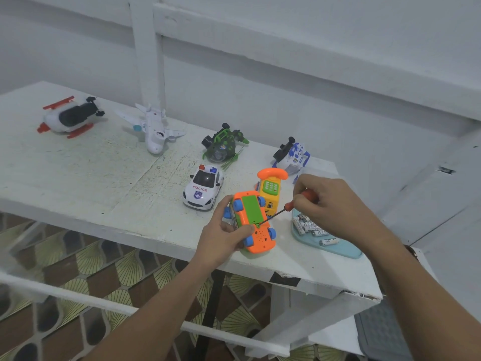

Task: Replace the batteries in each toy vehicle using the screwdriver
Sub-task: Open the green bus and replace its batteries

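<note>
Left hand (223, 235) is wrapped around the flipped orange toy car (251, 222), at 5 o'clock from the police car (203, 187). Right hand (328, 204) pinches the screwdriver (288, 206), tip at the green battery cover (250, 208). The car is probably light, slick plastic, so grip its sides between the wheels. Batteries (309, 227) sit at 3 o'clock.

Held both bare forearms up from the lower edge, the left forearm (156, 308) slanting up to the right, the right forearm (416, 282) slanting up to the left. Gripped the upturned orange toy car (253, 220) in the left hand (221, 241), thumb across its underside, fingers curled round the far side. Pinched the screwdriver (288, 206) handle in the right hand (330, 204), knuckles up, fingers curled.
</note>
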Action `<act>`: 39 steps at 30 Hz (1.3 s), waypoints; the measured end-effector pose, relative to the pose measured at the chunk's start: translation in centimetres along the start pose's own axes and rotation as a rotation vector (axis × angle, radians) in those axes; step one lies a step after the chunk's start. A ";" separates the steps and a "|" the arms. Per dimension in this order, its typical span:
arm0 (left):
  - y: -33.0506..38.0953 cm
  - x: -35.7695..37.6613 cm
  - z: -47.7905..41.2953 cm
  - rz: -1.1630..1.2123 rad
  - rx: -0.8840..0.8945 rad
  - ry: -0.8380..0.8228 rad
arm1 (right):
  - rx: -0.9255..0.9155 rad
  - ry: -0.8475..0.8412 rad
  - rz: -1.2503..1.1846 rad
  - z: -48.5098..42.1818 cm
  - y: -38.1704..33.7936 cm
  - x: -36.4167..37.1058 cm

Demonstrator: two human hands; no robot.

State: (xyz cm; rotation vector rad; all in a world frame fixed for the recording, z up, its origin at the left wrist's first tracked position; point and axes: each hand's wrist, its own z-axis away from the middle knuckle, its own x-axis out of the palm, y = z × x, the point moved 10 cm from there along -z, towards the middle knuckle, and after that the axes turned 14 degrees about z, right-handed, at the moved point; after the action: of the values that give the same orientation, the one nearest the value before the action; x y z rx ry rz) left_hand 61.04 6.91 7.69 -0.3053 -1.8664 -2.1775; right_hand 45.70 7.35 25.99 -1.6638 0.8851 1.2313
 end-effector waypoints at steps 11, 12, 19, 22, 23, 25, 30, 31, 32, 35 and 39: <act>-0.2 -0.3 -0.3 -0.046 0.019 0.013 | -0.006 0.000 0.016 -0.2 0.1 0.1; -0.3 -0.4 -0.4 -0.055 0.020 0.013 | -0.005 -0.001 0.020 -0.2 0.1 0.1; -0.3 -0.4 -0.4 -0.048 0.023 0.015 | -0.002 -0.010 0.027 -0.2 -0.2 0.0; -0.3 -0.5 -0.5 -0.071 0.030 0.023 | 0.002 -0.021 0.008 -0.3 -0.1 -0.2; -0.3 -0.5 -0.5 -0.073 0.029 0.021 | 0.008 -0.017 0.001 -0.4 0.0 -0.4; -0.3 -0.5 -0.5 -0.084 0.028 0.019 | 0.007 -0.019 0.008 -0.5 0.0 -0.5; -0.5 -0.6 -0.6 -0.099 0.018 0.026 | -0.006 -0.037 0.019 -0.6 0.1 0.2; -0.5 -0.6 -0.6 -0.099 0.018 0.028 | -0.002 -0.039 0.023 -0.6 0.2 0.3; -0.6 -0.7 -0.6 -0.101 0.017 0.029 | 0.001 -0.043 0.029 -0.6 0.3 0.3; -0.6 -0.8 -0.6 -0.095 0.010 0.035 | -0.007 -0.070 0.033 -0.6 -0.2 0.2; -0.4 -0.7 -0.6 -0.100 0.019 0.041 | -0.017 -0.207 0.196 -1.2 -0.6 0.8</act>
State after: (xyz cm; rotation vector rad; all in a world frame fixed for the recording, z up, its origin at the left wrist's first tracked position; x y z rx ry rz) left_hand 61.59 6.38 6.98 -0.1663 -1.9174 -2.2115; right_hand 46.90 6.39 25.57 -1.4569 0.9260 1.5177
